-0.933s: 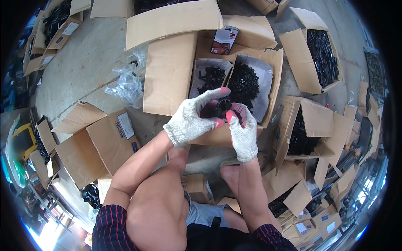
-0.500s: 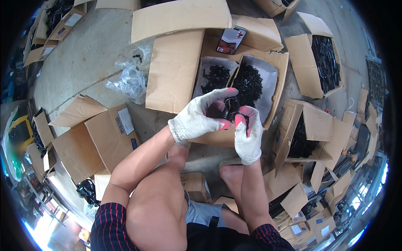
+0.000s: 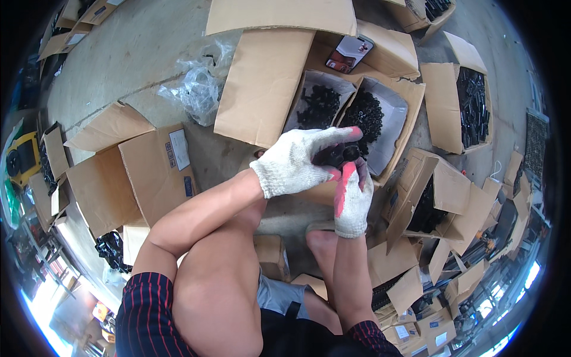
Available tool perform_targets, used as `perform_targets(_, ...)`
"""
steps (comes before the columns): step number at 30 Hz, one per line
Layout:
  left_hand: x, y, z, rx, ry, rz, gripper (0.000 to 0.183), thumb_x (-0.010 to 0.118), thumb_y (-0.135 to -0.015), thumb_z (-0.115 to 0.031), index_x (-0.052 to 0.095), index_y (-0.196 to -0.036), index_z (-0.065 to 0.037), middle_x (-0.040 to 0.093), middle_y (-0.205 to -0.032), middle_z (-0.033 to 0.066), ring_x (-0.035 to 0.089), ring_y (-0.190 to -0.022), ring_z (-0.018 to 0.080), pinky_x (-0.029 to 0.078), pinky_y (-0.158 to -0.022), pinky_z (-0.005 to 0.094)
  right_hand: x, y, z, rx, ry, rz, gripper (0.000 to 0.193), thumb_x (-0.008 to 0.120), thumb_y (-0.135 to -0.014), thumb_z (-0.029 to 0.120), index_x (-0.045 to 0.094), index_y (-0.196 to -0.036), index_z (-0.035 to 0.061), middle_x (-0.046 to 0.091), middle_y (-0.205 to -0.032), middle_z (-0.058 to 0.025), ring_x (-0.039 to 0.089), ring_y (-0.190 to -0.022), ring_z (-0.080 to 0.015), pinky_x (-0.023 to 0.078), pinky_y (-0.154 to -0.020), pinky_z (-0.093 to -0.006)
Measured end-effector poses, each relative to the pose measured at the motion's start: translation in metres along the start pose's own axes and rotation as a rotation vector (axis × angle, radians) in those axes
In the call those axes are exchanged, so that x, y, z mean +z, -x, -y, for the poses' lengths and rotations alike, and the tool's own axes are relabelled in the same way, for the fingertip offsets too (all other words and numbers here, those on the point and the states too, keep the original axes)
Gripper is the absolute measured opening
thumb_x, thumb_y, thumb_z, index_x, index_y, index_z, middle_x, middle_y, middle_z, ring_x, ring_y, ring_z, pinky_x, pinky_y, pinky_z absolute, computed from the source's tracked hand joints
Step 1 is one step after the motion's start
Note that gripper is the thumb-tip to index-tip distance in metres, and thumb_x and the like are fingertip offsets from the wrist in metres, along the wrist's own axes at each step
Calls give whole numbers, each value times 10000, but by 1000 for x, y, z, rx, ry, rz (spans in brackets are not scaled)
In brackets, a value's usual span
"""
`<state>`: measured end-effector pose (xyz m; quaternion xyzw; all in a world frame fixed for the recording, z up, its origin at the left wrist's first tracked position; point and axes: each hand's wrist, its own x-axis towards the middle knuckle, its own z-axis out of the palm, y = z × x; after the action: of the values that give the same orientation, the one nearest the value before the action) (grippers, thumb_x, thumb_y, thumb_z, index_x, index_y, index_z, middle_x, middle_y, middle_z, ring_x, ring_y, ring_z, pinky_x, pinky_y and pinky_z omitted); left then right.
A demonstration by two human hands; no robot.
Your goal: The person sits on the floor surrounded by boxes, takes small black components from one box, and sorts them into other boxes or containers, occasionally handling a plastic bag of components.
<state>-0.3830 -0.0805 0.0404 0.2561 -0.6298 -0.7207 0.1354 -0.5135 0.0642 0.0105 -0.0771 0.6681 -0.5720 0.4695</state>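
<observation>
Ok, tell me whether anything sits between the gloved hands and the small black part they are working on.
Nothing visible does: both the left hand and right hand, in white knit gloves, already grip the small black part directly.

I am watching through a single head-worn fisheye camera that is looking steeply down from above the person's lap. It is facing the grey concrete floor (image 3: pixel 119 65) ahead of the bent knees, and the forearms are entering from the lower edge. The white knit-gloved left hand (image 3: pixel 297 163) and the white knit-gloved right hand (image 3: pixel 352 202) are sitting close under the lens, near the frame's centre. The open brown cardboard box of small black parts (image 3: pixel 380 128) is lying just beyond them. Straight box edges are bending toward the dark round rim. No second view is sharing this scene.
</observation>
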Motion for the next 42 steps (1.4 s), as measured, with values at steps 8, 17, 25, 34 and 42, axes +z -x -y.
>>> perform_targets(8, 2, 1, 0, 1, -425, -63, 854, 782, -753, 49, 518, -1519, -221, 664, -1297, 155, 675, -1125, 331, 563, -926, 392, 4, 8, 3, -50, 62, -36, 278, 684, -1016, 155, 647, -1249, 9, 651, -1098, 1, 562, -1015, -70, 454, -896, -231)
perform_targets(17, 4, 6, 14, -326, 309, -184, 606, 717, -954, -69, 489, -1514, -24, 660, -1307, 116, 611, -1167, 121, 494, -1024, 286, 9, -14, 9, 65, -58, 100, 324, 687, -1021, 199, 665, -1284, 11, 706, -1125, -8, 591, -961, -61, 473, -833, -236)
perform_targets(25, 2, -13, 52, -379, 659, -103, 490, 693, -1015, -236, 560, -1415, 16, 675, -1268, 67, 657, -1109, 128, 558, -951, 289, 14, -39, 19, -126, 241, 65, 354, 730, -969, 97, 667, -1300, -11, 722, -1065, -11, 619, -885, -73, 515, -814, -244)
perform_targets(34, -5, -12, 70, -349, 894, -230, 384, 738, -973, -183, 577, -1290, -39, 681, -1244, 81, 688, -1103, 214, 614, -956, 392, -47, -140, 7, -262, 1351, -47, 259, 712, -914, 210, 732, -1169, 168, 719, -1150, -143, 680, -1072, -387, 545, -934, -481)
perform_targets(42, -2, -12, 76, -418, 892, -235, 367, 752, -963, -180, 563, -1242, -35, 678, -1246, 146, 686, -1131, 247, 608, -970, 410, -47, -138, -5, -439, 1469, -48, 239, 698, -931, 230, 700, -1156, 152, 706, -1104, -143, 682, -1018, -367, 550, -866, -482)
